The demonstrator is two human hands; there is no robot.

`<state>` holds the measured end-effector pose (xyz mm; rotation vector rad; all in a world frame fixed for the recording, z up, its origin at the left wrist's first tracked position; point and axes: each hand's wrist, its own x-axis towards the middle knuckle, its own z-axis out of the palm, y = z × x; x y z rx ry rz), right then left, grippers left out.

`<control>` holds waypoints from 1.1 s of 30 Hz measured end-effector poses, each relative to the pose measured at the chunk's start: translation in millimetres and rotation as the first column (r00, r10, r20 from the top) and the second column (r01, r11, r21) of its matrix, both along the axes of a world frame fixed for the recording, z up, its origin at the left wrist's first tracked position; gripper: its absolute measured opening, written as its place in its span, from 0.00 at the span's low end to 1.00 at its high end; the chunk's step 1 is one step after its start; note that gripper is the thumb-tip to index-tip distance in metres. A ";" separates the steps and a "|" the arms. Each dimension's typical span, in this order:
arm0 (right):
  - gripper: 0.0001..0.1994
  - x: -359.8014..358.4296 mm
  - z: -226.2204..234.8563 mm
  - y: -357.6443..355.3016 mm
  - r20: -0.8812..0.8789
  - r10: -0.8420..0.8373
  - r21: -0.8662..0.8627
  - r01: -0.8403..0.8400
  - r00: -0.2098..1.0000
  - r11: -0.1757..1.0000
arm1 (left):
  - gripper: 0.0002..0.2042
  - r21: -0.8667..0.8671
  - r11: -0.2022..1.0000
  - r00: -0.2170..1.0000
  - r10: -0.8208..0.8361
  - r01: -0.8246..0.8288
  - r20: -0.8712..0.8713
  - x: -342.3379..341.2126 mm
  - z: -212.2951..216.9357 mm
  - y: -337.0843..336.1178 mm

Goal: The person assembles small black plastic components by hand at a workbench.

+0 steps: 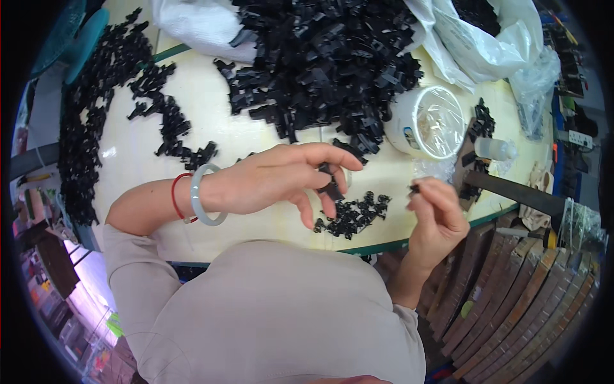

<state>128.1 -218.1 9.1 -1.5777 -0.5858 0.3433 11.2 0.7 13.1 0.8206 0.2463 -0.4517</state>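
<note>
My left hand [275, 176] is over the table's middle, thumb and fingers closed round a black plastic part [330, 184]. Off to the right, my right hand [436, 214] is raised near the table's front edge, its thumb and fingertips pinching a small black piece [414, 189]. Between the hands lies a small pile of tiny black pieces [352, 216] on the pale tabletop. Beyond my left hand rises a large heap of black plastic parts [320, 64]. A bracelet and a red cord are round my left wrist.
More black parts [96, 121] spread along the left side. A white tub [409, 125] with clear plastic in its mouth stands right of the heap. Further right are a small clear bottle [492, 148] and a dark metal bar [521, 192]. White sacks [480, 51] lie behind; stacked slabs [511, 294] stand at lower right.
</note>
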 end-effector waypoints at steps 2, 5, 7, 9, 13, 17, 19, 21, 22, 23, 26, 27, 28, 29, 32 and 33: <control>0.11 17.6 7.9 5.6 0.582 -0.064 -0.108 0.155 0.811 0.982 | 0.18 0.167 0.985 0.997 -0.045 0.034 0.062 -3.0 -1.7 -0.1; 0.11 39.0 25.1 19.6 0.826 0.046 -0.211 0.232 0.562 0.949 | 0.18 0.234 0.972 0.992 -0.065 0.037 0.112 -9.5 -3.0 -1.4; 0.11 53.1 26.8 26.0 0.864 0.094 -0.234 0.229 0.494 0.945 | 0.18 0.231 0.972 0.994 -0.050 0.027 0.093 -7.4 -0.4 -1.6; 0.11 61.4 25.0 30.4 0.886 0.166 -0.283 0.220 0.433 0.934 | 0.15 0.290 0.957 0.997 -0.036 0.017 0.062 -7.0 0.4 0.0; 0.11 68.0 24.0 37.5 0.890 0.229 -0.334 0.222 0.395 0.916 | 0.12 0.307 0.951 1.000 -0.031 0.029 0.000 -5.7 -2.1 -0.3; 0.11 69.4 23.2 41.2 0.881 0.265 -0.365 0.206 0.392 0.908 | 0.10 0.215 0.973 0.995 0.069 -0.084 0.075 -9.3 -10.7 -4.6; 0.11 70.5 22.6 42.4 0.875 0.271 -0.372 0.200 0.401 0.906 | 0.10 0.189 0.979 0.997 0.065 -0.071 0.036 -8.0 -10.6 -3.3; 0.10 70.0 23.2 42.2 0.859 0.259 -0.367 0.177 0.441 0.913 | 0.10 0.176 0.982 0.998 0.068 -0.069 0.015 -7.9 -10.5 -2.6; 0.10 68.6 23.7 42.1 0.842 0.246 -0.359 0.159 0.481 0.920 | 0.10 0.178 0.981 0.997 0.075 -0.076 0.011 -7.8 -9.3 -2.2; 0.10 65.7 24.9 41.6 0.840 0.249 -0.359 0.149 0.483 0.921 | 0.10 0.184 0.980 0.997 0.078 -0.077 0.005 -7.5 -7.4 -1.8; 0.12 47.0 26.5 35.6 0.620 0.142 -0.239 0.013 0.771 0.971 | 0.11 0.189 0.977 0.995 0.103 -0.101 -0.002 -6.1 -3.1 -0.9; 0.11 37.9 26.8 31.0 0.503 0.121 -0.215 -0.012 0.856 0.977 | 0.11 0.186 0.977 0.994 0.106 -0.105 0.006 -5.3 -0.6 -0.9; 0.11 28.0 23.0 32.0 0.384 0.092 -0.154 -0.035 0.919 0.987 | 0.12 0.174 0.977 0.992 0.123 -0.124 0.017 -6.1 -2.5 -1.0; 0.10 18.0 18.9 33.4 0.254 0.071 -0.092 -0.049 0.965 0.995 | 0.12 0.182 0.974 0.990 0.138 -0.136 0.000 -6.9 -3.4 -1.1; 0.10 -4.9 8.5 33.1 0.099 0.078 -0.038 -0.075 0.992 0.996 | 0.14 0.125 0.980 0.988 0.153 -0.152 0.004 -5.9 -5.2 -2.9; 0.10 -10.4 5.3 34.9 0.056 0.085 -0.011 -0.084 0.995 0.996 | 0.14 0.131 0.980 0.988 0.154 -0.153 -0.001 -5.9 -6.3 -3.5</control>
